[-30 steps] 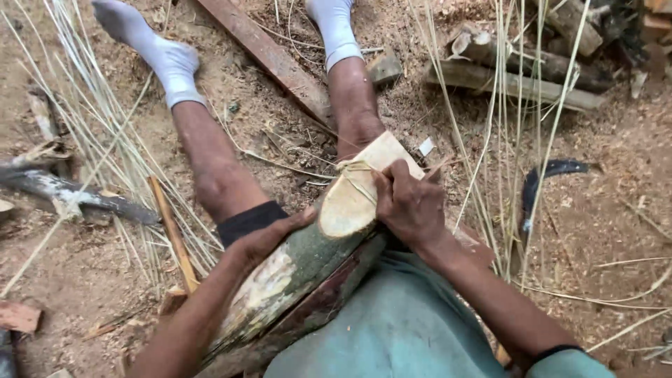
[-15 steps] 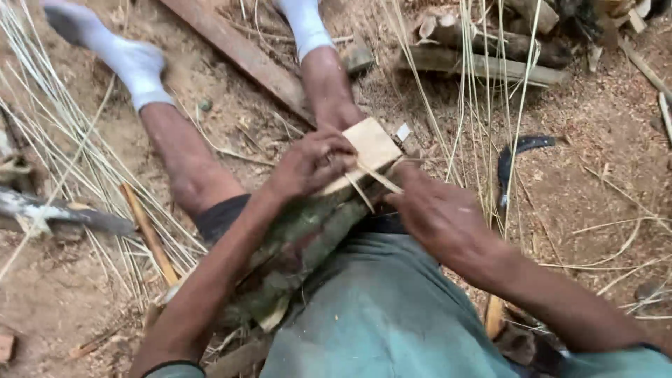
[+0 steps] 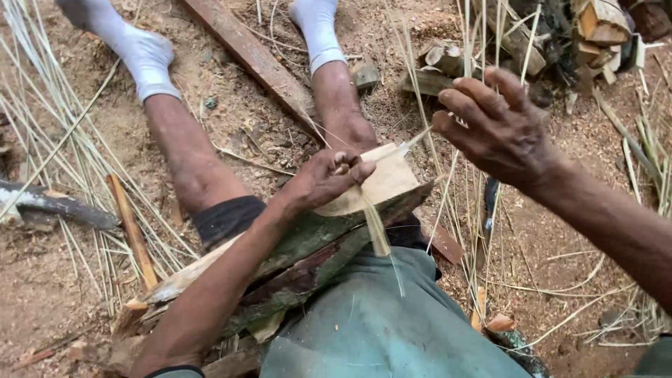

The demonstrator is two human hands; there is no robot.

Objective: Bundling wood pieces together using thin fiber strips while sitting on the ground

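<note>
Pale cane strip [image 3: 376, 227] runs across the cut end of the log [image 3: 315, 241] lying on the person's lap. Left hand [image 3: 329, 178] pinches it there, fingers pressed together. Right hand [image 3: 500, 126] is raised, fingers loosely curled, drawing the strip's far end.

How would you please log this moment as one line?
left hand: pinching strip on log | right hand: raised, pulling strip's far end | log: across lap | blade: on ground
</note>
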